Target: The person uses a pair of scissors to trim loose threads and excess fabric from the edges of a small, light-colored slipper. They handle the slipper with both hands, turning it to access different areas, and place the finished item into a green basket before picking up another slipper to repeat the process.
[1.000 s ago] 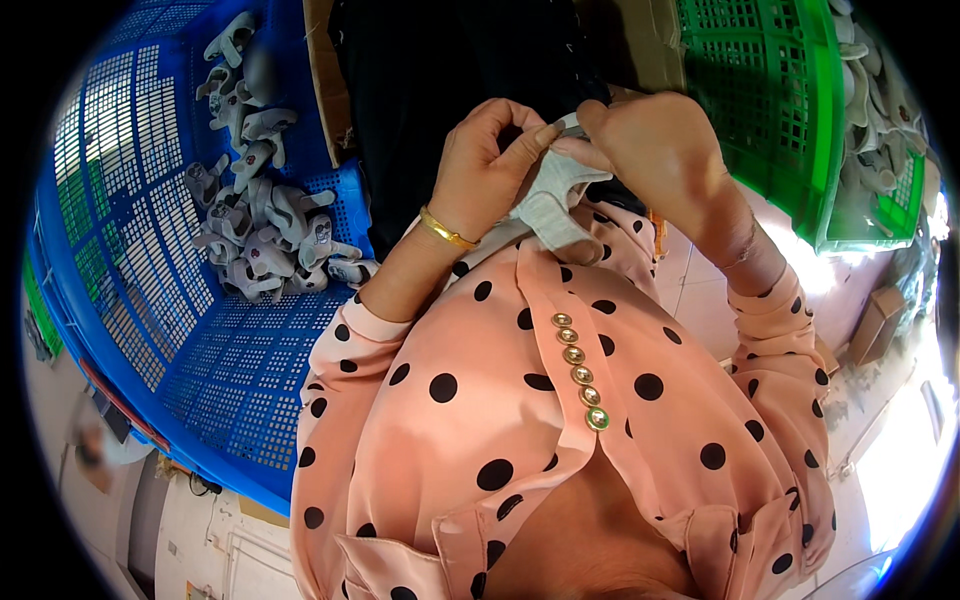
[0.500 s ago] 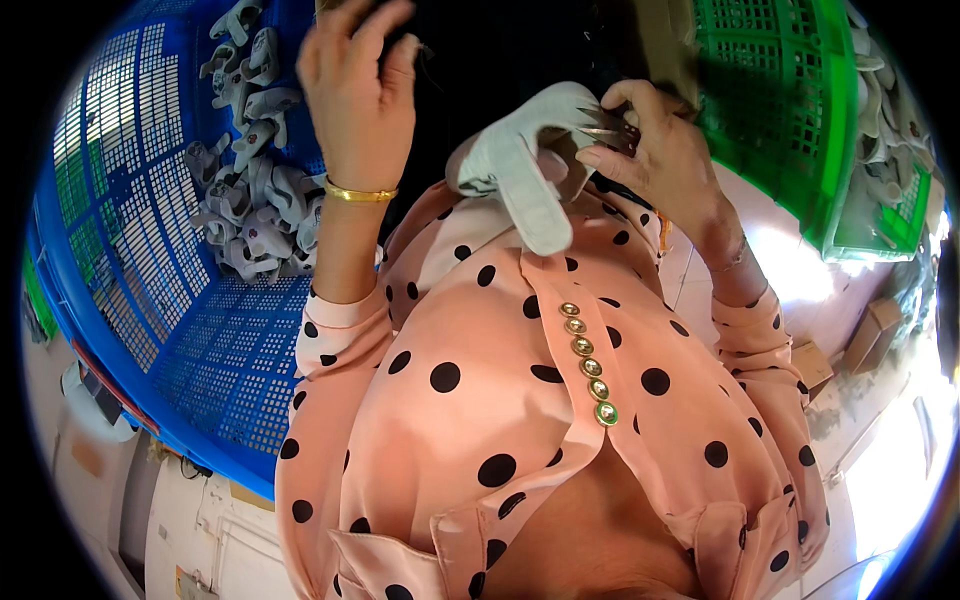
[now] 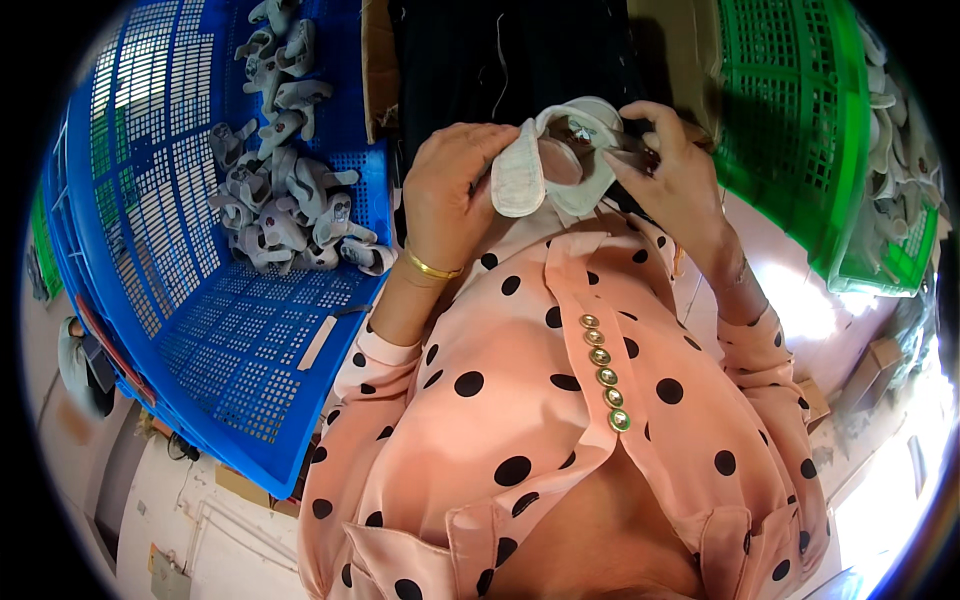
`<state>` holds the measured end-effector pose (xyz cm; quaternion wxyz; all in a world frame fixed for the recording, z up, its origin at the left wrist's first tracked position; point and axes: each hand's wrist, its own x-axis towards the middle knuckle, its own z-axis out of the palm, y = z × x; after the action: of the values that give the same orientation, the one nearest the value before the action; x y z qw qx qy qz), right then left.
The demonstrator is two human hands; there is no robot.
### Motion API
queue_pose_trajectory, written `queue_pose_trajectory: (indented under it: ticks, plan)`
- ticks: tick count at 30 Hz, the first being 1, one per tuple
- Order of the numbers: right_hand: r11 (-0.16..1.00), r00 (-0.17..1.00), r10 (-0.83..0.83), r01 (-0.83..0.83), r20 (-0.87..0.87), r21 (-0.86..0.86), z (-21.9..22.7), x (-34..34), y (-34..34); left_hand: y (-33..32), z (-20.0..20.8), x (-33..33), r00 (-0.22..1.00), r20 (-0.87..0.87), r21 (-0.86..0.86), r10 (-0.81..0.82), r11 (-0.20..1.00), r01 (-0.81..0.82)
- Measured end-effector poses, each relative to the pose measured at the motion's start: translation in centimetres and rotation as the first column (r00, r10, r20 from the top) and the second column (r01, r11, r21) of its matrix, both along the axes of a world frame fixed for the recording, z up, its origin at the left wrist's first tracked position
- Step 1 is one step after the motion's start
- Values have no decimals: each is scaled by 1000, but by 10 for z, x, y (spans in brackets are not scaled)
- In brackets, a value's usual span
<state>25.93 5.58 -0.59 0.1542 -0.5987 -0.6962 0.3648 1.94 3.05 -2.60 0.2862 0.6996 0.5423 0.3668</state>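
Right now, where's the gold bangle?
Head view, just left of centre: the gold bangle circles the left wrist, between the left hand and polka-dot sleeve.

Two bare hands, one left hand [image 3: 445,185] and one right hand [image 3: 685,185]; one pale strapped piece [image 3: 518,178]; one gold bangle [image 3: 430,267]; six gold buttons [image 3: 600,356]; many grey pieces [image 3: 285,228], overlapping too closely to count.

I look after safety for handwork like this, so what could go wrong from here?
The metal tool in the right hand seems to sit right by the pale fabric piece, so a slip might nick it.

The left hand grips the same piece, its fingertips partly hidden; a tool pushed too far might catch them.
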Motion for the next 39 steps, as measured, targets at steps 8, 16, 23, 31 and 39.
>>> queue_pose_trajectory:
  ticks: [8, 16, 23, 31, 39]
  plan:
    - [910, 793, -168, -104, -586, -401, 56, -24, -29, 12, 15, 18, 993, -116, 535, -17, 841, 77]
    - [882, 681, -245, -138, -690, -450, 59, -4, 19, 21, 47, 8, 997, -42, 316, -62, 946, 72]
    - [775, 580, -449, -125, -679, -619, 24, -11, 36, 22, 33, 14, 978, 12, 111, -209, 972, 207]
    - [756, 844, -273, -108, -461, -646, 21, -32, 27, -2, 8, 10, 979, 199, -262, -53, 959, 105]
    - [703, 799, -342, -132, -494, -699, -6, -32, 34, -5, 11, 9, 973, 211, -190, 95, 980, -55]
